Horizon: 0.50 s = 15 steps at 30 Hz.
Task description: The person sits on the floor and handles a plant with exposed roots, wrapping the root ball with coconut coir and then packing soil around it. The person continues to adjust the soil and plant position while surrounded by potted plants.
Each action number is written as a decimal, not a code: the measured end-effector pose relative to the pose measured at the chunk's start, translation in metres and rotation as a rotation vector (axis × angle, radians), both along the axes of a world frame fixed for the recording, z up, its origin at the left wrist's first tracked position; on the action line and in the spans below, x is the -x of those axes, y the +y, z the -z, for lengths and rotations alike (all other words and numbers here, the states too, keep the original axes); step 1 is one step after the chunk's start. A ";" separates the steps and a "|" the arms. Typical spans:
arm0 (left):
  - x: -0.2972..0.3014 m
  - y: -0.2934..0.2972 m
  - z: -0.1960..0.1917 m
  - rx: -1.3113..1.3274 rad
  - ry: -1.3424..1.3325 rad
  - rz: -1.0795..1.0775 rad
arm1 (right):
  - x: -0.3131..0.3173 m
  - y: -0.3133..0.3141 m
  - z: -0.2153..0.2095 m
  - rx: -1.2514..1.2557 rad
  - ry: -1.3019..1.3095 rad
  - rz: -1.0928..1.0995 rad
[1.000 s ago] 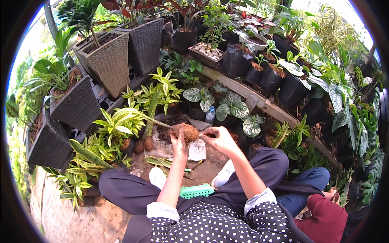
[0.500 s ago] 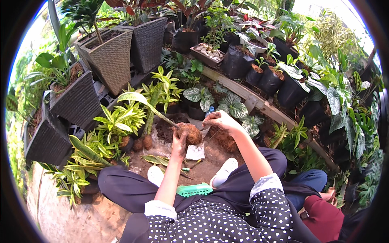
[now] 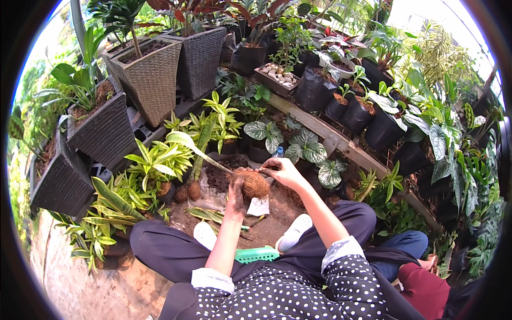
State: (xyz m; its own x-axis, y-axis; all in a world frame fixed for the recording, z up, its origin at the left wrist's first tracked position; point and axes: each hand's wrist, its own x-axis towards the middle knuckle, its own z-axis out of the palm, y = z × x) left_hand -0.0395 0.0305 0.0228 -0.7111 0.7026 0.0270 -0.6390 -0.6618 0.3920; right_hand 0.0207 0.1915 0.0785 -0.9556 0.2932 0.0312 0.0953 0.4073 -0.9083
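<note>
Between the left hand (image 3: 234, 196) and right hand (image 3: 285, 172) sits a fibrous brown root ball (image 3: 256, 185), the left grasping its side, a long leaf (image 3: 182, 138) reaching up-left from it. The right is bunched by its upper edge; whether it pinches anything, I cannot tell.

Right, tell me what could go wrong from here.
The fibre ball might slip, as the left hand grips it mainly from one side. The long leaf jutting from it could bend or snap against the nearby plants. The bottle, just beyond the right hand, may get knocked.
</note>
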 end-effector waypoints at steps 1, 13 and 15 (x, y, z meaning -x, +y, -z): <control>-0.001 0.001 -0.001 -0.025 -0.014 -0.001 | 0.000 -0.001 0.007 0.031 0.024 0.031; 0.004 0.016 0.007 0.026 -0.140 -0.120 | -0.011 -0.083 0.102 0.341 0.138 0.537; 0.002 0.018 0.012 0.117 -0.229 -0.063 | -0.020 -0.087 0.101 0.317 0.045 0.526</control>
State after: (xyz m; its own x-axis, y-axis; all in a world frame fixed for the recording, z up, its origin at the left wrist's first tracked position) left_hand -0.0412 0.0488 0.0109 -0.7318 0.6455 -0.2183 -0.6788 -0.6619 0.3181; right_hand 0.0403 0.1040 -0.0221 -0.6799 0.7268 -0.0977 0.1684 0.0252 -0.9854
